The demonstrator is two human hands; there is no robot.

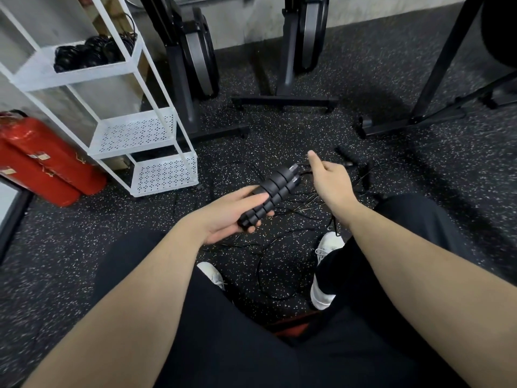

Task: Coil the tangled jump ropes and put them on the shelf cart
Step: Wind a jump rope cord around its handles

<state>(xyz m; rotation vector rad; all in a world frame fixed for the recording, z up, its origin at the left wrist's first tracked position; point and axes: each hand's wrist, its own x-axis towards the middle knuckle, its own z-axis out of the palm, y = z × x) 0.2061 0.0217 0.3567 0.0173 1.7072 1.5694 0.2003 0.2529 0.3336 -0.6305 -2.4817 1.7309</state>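
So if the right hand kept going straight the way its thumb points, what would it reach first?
Probably bare speckled floor at first. The right hand points up the picture, towards the black machine base beyond. Its cord leads back to the handles in the left hand. Depth is unclear.

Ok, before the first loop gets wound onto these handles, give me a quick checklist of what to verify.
1. Both handles paired side by side in the left hand: ok.
2. Right hand has hold of the cord near the handle tips: cannot tell, its fingers face away.
3. Cord on the floor free of tangles: not ok, it lies in crossed loops.
4. Cord clear of the shoes: not ok, strands run beside and between them.
5. Top shelf of the cart has space: ok, the coiled ropes sit toward its right.
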